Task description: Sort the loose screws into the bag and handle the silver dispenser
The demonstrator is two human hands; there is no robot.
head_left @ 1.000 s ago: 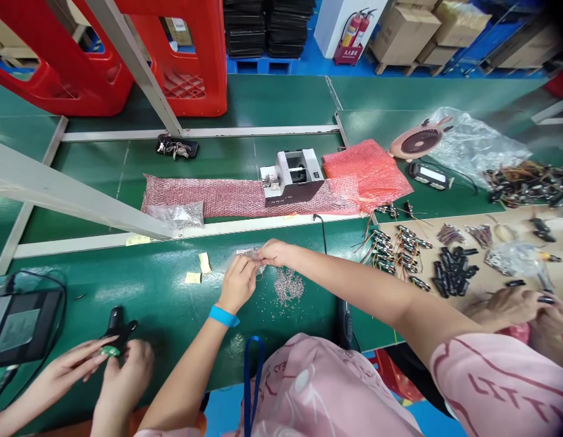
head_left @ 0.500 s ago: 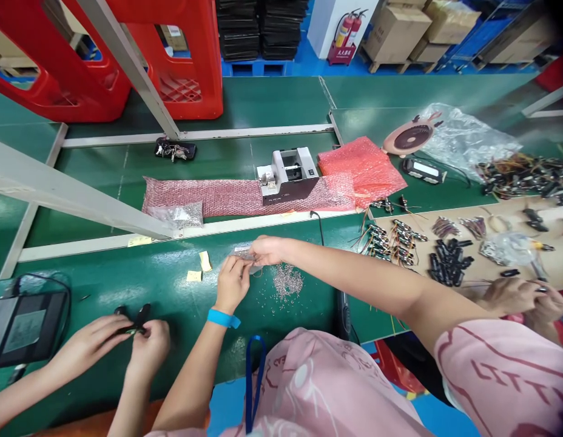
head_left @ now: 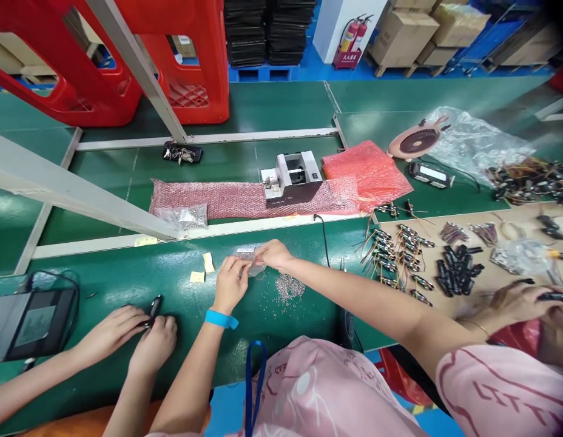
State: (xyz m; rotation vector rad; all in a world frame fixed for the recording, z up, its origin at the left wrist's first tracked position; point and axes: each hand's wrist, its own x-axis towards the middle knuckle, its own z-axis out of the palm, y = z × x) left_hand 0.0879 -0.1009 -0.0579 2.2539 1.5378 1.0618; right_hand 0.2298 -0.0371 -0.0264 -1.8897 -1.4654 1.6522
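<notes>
My left hand [head_left: 231, 280], with a blue band on its wrist, pinches the left edge of a small clear plastic bag [head_left: 245, 261]. From the right, my right hand [head_left: 273, 254] has its fingertips closed at the bag's other side. The bag has a white label strip at its top and lies low over the green bench [head_left: 172, 243]. Just right of and below my hands lies a loose pile of tiny metal parts [head_left: 289, 287]. Two yellow paper slips [head_left: 209, 262] are left of my left hand.
A small grey machine [head_left: 293, 179] stands on pink bubble wrap [head_left: 236, 197] behind my hands. A co-worker's hands [head_left: 156, 340] are at the left, another's [head_left: 520, 303] at the right. Wired metal parts [head_left: 384, 252] lie right. A white post [head_left: 81, 188] slants at the left.
My right hand has moved slightly right, and more of the bag shows between my hands. The view has shifted a little. The co-workers' hands have changed position around the dark parts they hold.
</notes>
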